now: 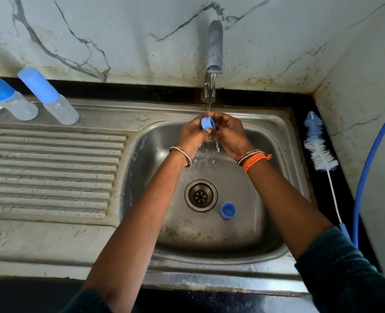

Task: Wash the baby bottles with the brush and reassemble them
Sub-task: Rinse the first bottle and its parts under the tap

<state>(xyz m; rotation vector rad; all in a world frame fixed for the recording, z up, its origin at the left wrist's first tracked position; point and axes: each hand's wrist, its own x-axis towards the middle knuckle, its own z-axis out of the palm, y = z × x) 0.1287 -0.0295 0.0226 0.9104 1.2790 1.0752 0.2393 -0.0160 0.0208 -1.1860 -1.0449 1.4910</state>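
While water runs from the grey metal tap point(214, 53) at top centre, the stainless steel sink with ribbed drainboard point(51, 168) fills most of the frame, basin at centre right, drainboard at left; veined white marble wall point(119, 30) spans the top and right edge; thin blue hose point(365, 177) curves down the right side; long white-bristled bottle brush with blue tip and blue handle point(321, 152) lies on the black counter strip just right of the basin, untouched; two clear plastic baby bottles with blue caps stand tilted at upper left on the drainboard's back ledge, one point(8, 98) at the frame edge, the other point(49, 96) just beside it, apart from both hands; round metal drain point(201, 195) sits at basin centre; small blue plastic cup-shaped cap point(228, 210) rests open side up on the basin floor just right of the drain; left hand point(192, 134) and right hand point(228, 134) meet under the stream at upper centre, fingers of both curled round a small blue plastic bottle part point(207, 123), gripping it together; exact shape of that part hard to tell; bangles on both wrists, orange braided thread point(254, 161) on the right wrist.
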